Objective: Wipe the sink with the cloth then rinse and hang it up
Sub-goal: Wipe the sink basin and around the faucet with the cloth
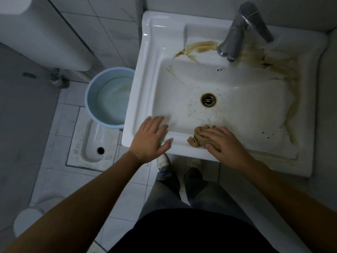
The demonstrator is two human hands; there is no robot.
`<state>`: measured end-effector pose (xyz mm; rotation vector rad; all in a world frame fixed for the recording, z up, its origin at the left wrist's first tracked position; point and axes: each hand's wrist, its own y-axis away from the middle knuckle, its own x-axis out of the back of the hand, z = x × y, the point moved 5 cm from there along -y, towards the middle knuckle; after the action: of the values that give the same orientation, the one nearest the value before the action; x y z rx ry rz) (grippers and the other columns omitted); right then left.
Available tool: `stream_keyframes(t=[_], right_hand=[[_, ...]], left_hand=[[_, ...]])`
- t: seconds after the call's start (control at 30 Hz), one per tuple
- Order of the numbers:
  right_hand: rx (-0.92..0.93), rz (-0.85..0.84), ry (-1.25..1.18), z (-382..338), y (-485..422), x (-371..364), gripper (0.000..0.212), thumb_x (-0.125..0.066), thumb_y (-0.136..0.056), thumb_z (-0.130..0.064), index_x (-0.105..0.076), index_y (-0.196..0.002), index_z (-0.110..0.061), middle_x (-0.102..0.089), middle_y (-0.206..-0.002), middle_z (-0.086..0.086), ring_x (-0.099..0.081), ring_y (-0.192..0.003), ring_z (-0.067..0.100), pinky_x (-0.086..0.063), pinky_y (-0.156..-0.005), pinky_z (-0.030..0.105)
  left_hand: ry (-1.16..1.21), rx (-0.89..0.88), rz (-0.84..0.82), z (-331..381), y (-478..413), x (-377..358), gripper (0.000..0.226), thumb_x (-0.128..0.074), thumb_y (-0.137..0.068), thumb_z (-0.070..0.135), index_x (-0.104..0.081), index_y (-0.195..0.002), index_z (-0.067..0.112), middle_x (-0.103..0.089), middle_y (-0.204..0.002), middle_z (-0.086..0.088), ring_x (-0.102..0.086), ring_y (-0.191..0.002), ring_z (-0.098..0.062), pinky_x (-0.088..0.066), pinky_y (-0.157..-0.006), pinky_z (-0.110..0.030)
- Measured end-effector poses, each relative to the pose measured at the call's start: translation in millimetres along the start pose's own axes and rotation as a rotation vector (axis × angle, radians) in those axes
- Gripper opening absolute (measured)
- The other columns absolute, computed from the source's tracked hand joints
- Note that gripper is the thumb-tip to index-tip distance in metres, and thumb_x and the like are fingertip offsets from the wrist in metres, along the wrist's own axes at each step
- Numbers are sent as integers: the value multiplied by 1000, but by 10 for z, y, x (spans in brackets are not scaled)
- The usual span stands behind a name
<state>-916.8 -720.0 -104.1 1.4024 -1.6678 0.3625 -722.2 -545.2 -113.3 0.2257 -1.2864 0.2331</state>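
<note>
The right hand [224, 141] presses flat, fingers straight, on the brown cloth [196, 136] at the near edge of the sink [145, 88]. The left hand [149, 136] lies open, fingers spread, on the near rim. The cloth is bunched and dirty, so it may just smear. Dark specks could slip into the drain [208, 99]. Farther back, brown stains [200, 46] by the faucet [237, 33] look dried and may stay.

— What's on the sink [145, 79]?
— A crumpled tan cloth [196, 136] on the front rim, just in front of the drain [208, 100], with the right hand [224, 141] flat on it. The left hand [151, 136] is spread over the rim, left of the drain.
— Anything else?
— Brown smears [200, 46] behind and right of the drain, round the tap [235, 39].
</note>
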Motion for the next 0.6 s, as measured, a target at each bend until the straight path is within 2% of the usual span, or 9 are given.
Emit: stream_keyframes(t=[0.1,0.17,0.23,0.33,0.4,0.47,0.6], right_hand=[[-56,92,52,-156,-13,-84,46,-47,-93,-28,-59,-136,-24,-58,-137,-9,-44,-126,18,-39,-103,40],[-61,119,52,-333,-84,-158,44,-48,-92,-25,-60,-134,-24,-58,-136,-10,-43,-127,17,-34,-103,35],[-29,100,42,-515,-175,-238,45,-50,-92,-23,-57,-136,-26,-55,-139,-11,-41,-130,17,-29,-104,32],[13,75,5,-611,-190,-273,48,-53,-93,-21,-51,-141,-28,-43,-148,-8,-38,-133,16,-31,-109,34],[15,81,-28,-516,-86,-208,49,-57,-94,-22,-50,-142,-27,-39,-149,-5,-40,-132,17,-33,-109,34],[-11,87,16,-316,57,-118,48,-57,-95,-25,-51,-142,-26,-44,-145,-4,-41,-131,18,-36,-109,37],[-219,141,164,223,434,124,49,-44,-96,-38,-52,-142,-23,-51,-140,2,-42,-127,25,-40,-102,46]], left_hand=[[-16,-22,21,11,-23,-59,48,-48,-98,52,-66,-116,11,-64,-131,-16,-56,-127,-32,-36,-115,-49],[-20,-41,41,-5,-8,-66,47,-49,-97,51,-66,-113,11,-66,-123,-13,-59,-119,-30,-38,-113,-47],[-27,-55,46,-3,-10,-75,48,-47,-97,53,-66,-111,11,-66,-118,-12,-60,-113,-29,-39,-111,-45],[-26,-61,56,11,-17,-67,50,-46,-97,54,-66,-111,10,-66,-114,-10,-60,-108,-28,-39,-110,-43],[-24,-63,64,8,-20,-62,48,-48,-97,53,-66,-110,10,-66,-113,-10,-60,-107,-28,-40,-109,-43],[-25,-62,79,11,-19,-56,44,-50,-96,50,-66,-108,10,-66,-111,-9,-60,-104,-28,-41,-108,-43],[-23,-65,86,22,-18,-40,42,-51,-96,48,-66,-107,10,-66,-108,-9,-60,-101,-27,-42,-106,-43]])
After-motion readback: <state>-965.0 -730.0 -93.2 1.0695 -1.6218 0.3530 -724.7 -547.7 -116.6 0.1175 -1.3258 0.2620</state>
